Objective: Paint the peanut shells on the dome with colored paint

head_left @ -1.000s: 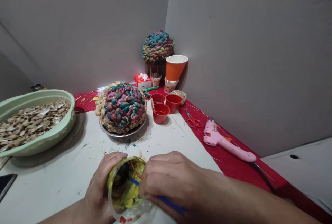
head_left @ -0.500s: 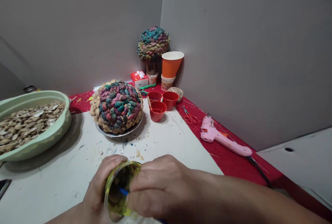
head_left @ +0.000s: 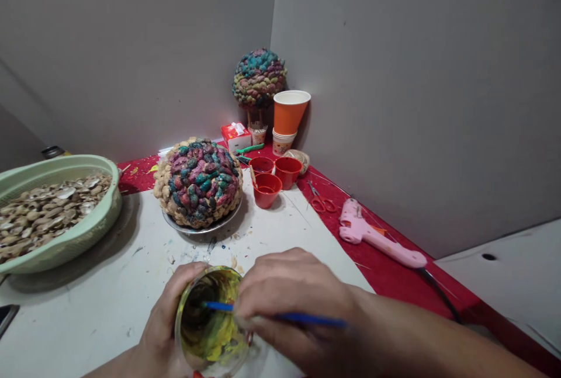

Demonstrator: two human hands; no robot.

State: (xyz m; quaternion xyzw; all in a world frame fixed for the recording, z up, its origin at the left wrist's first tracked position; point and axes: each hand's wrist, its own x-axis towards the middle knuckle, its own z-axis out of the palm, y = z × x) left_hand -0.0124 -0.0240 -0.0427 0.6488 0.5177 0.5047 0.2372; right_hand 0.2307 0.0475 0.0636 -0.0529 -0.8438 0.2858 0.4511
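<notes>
My left hand [head_left: 165, 308] is wrapped round a clear plastic cup [head_left: 225, 340], its mouth tilted toward me and its inside smeared with yellow and dark paint. Between the fingers of my right hand [head_left: 295, 284] is a blue paintbrush [head_left: 312, 319]; its front end reaches into the cup, where the tip is hard to make out. Beyond my hands, a ball covered in shells [head_left: 199, 182], painted purple, teal and blue on top and bare tan at the sides, rests on a metal plate [head_left: 210, 227].
A green basket [head_left: 103, 208] of shells stands left. Red cups [head_left: 267, 192] sit behind, near an orange paper cup [head_left: 290, 114] and a finished-looking shell ball on sticks [head_left: 259, 77]. Scissors [head_left: 322, 200] and a pink glue gun [head_left: 372, 238] lie right, on red cloth. Grey walls close the back.
My right hand has lifted and shifted slightly right, turning so that more of the blue paintbrush shows. More of the cup's yellow inside is visible. My left hand still holds the cup.
</notes>
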